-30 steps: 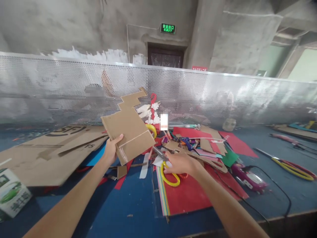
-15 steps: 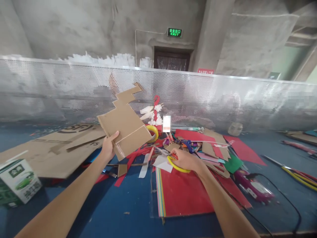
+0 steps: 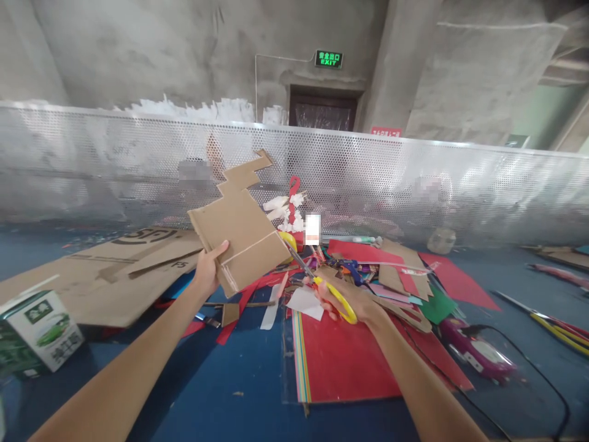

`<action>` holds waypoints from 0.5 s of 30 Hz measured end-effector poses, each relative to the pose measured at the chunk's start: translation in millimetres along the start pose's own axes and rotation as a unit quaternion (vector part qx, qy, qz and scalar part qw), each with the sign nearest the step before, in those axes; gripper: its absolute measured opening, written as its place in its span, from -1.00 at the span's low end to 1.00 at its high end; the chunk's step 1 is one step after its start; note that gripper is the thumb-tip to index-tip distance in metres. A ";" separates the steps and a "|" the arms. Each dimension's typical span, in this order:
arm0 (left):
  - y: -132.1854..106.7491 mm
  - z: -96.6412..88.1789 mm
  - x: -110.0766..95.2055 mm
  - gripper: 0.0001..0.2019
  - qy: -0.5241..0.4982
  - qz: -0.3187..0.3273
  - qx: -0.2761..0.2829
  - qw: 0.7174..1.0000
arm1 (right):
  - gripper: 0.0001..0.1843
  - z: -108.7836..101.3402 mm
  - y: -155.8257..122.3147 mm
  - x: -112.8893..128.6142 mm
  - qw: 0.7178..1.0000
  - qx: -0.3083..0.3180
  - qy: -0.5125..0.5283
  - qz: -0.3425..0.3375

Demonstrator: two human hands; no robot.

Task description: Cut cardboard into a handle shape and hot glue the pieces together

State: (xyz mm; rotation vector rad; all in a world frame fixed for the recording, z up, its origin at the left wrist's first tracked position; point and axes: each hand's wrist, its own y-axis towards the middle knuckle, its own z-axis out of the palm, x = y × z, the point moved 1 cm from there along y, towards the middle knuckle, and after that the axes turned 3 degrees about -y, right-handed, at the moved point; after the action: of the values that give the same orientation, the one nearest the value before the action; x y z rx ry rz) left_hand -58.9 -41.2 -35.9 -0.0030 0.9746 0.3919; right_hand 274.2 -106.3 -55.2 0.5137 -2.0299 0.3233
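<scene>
Left hand [image 3: 208, 274] gripped stepped cardboard piece [image 3: 239, 230], raised above blue table [image 3: 221, 380]. Right hand [image 3: 352, 301] held yellow-handled scissors [image 3: 322, 285], blades pointing toward cardboard edge.

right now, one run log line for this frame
left hand: holds cardboard piece raised | right hand: grips yellow scissors, blades toward cardboard

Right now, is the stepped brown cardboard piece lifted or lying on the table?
Lifted: the left hand holds the stepped brown cardboard piece tilted above the blue table.
</scene>
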 end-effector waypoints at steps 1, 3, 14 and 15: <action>-0.5 0.5 0.8 -0.70 0.007 -0.001 0.005 1.000 | -0.43 2.1 1.1 2.1 1.000 0.004 0.005 -0.007; -1.1 1.3 2.1 -0.71 0.013 -0.001 0.010 1.000 | -0.43 4.6 2.1 6.5 1.000 0.010 0.011 -0.022; 1.8 -1.0 4.6 -0.67 -0.010 0.000 0.024 1.000 | -0.37 9.3 -12.9 45.8 0.999 0.027 0.022 -0.040; 1.5 -0.7 4.4 -0.68 -0.011 -0.005 0.023 1.000 | -0.37 10.5 -12.9 47.8 0.998 0.030 0.025 -0.043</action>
State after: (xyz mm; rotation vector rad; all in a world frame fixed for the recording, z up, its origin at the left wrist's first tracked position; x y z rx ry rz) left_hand -57.7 -38.5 -39.6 0.0379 0.9614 0.3592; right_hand 251.8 -132.7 -18.4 0.6230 -1.9475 0.3433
